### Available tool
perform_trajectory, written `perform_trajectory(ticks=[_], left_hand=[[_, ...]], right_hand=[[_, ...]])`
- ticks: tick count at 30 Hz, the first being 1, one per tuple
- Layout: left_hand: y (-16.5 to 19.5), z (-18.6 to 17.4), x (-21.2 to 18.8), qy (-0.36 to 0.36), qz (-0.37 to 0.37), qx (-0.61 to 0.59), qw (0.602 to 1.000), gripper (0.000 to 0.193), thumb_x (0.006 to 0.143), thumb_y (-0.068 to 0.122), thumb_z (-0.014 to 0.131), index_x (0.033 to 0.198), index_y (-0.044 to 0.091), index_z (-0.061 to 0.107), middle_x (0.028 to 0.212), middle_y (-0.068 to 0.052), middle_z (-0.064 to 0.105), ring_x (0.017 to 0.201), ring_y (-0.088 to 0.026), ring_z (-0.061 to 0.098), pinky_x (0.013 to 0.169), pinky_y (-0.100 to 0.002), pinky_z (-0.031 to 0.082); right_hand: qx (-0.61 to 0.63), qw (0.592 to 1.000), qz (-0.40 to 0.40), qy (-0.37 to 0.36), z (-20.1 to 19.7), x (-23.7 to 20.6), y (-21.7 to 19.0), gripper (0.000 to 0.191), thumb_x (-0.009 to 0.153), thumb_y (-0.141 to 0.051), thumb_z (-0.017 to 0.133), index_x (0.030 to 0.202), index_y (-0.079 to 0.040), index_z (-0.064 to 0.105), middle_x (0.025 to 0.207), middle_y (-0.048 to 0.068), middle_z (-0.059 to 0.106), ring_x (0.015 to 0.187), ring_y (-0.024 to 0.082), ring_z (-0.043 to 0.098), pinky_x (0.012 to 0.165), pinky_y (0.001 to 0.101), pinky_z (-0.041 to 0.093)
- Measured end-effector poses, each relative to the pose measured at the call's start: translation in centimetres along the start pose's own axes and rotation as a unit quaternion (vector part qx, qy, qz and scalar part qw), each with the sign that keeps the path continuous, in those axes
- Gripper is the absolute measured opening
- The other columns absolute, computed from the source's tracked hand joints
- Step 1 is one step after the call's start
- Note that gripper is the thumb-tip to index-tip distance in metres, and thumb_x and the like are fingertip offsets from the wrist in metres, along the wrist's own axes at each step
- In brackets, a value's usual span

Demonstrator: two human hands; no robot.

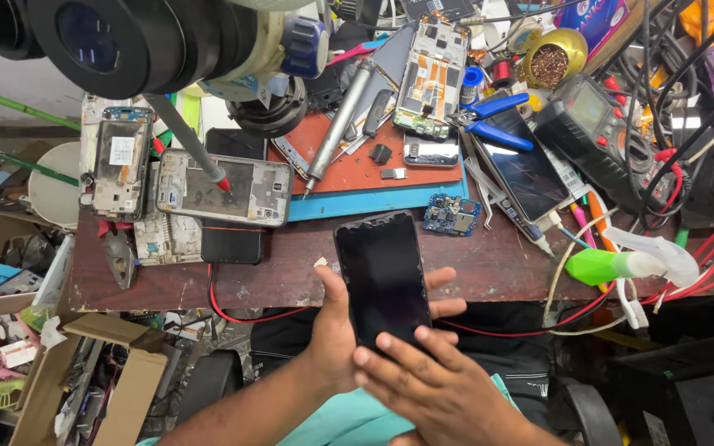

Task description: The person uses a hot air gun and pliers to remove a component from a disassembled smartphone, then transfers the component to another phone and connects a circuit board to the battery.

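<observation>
Head view: the left hand cradles a black smartphone from beneath, fingers wrapped around its edges, just below the frame's centre. The right hand, at 5 o'clock of it, lays fingertips on the screen's lower end. At 11 o'clock, a stripped phone frame lies on the cluttered workbench.

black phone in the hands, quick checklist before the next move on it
1. Left hand cradles the black phone from below: ok.
2. Right hand fingertips rest on its lower edge: ok.
3. Screen dark, facing up: ok.
4. Screen free of cracks: cannot tell.
5. Bare space on the wooden bench ahead: ok.
6. Red wire hangs apart from the phone: ok.
</observation>
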State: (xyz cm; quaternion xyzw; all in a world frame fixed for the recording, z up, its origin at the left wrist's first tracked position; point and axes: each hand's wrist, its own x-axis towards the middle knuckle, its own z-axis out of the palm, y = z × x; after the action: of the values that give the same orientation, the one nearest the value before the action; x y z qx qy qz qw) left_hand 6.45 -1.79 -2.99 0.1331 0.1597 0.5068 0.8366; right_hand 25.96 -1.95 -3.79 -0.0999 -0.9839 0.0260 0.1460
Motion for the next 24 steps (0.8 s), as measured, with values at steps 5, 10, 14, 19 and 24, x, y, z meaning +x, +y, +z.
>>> perform_trajectory(ticks=[5,10,14,19,24], left_hand=[[-2.6,-0.3,-0.1,-0.031,-0.046,-0.043,0.998,0.118,0.086,0.089,0.027,0.162,-0.001,0.033,0.157,-0.016,0.045,0.147,-0.028,0.046,0.125,-0.043,0.04],[-6.8,-1.8,-0.1,0.068,-0.109,0.158,0.979,0.106,0.087,0.081,0.028,0.155,0.0,0.031,0.154,-0.015,0.049,0.145,-0.025,0.048,0.121,-0.042,0.041],[-6.5,-2.5,-0.2,0.064,-0.015,0.296,0.953,0.11,0.088,0.083,0.024,0.155,-0.003,0.035,0.158,-0.014,0.046,0.15,-0.021,0.04,0.123,-0.038,0.032],[-2.1,-2.0,-0.7,0.002,0.023,0.099,0.995,0.115,0.089,0.088,0.035,0.149,-0.009,0.049,0.137,-0.021,0.057,0.125,-0.024,0.058,0.11,-0.039,0.047],[4.1,0.9,-1.3,0.041,0.161,0.204,0.965,0.114,0.083,0.088,0.057,0.142,-0.01,0.051,0.13,-0.02,0.06,0.113,-0.025,0.062,0.099,-0.04,0.052]], right_hand=[[-0.007,0.992,0.118,0.045,-0.5,-0.4,1.5,0.093,0.097,-0.079,0.026,0.152,-0.006,0.044,0.164,0.013,0.034,0.156,0.031,0.022,0.127,0.0549,0.004],[0.008,0.972,0.205,0.111,-0.9,-0.5,3.4,0.111,0.095,-0.084,0.02,0.153,0.01,0.033,0.165,0.029,0.023,0.156,0.045,0.014,0.128,0.0595,0.002],[0.019,0.981,0.162,0.108,-0.2,-0.2,2.4,0.111,0.098,-0.085,0.02,0.152,0.011,0.032,0.164,0.032,0.021,0.156,0.046,0.011,0.128,0.0585,0.003],[0.039,0.999,0.018,0.028,0.4,-0.1,1.4,0.076,0.097,-0.06,0.041,0.146,-0.003,0.051,0.159,0.022,0.039,0.151,0.039,0.029,0.122,0.0534,0.021],[0.127,0.988,0.058,0.069,-0.3,-2.0,3.2,0.047,0.098,-0.039,0.065,0.137,-0.012,0.063,0.146,0.009,0.057,0.142,0.025,0.052,0.12,0.0446,0.044]])
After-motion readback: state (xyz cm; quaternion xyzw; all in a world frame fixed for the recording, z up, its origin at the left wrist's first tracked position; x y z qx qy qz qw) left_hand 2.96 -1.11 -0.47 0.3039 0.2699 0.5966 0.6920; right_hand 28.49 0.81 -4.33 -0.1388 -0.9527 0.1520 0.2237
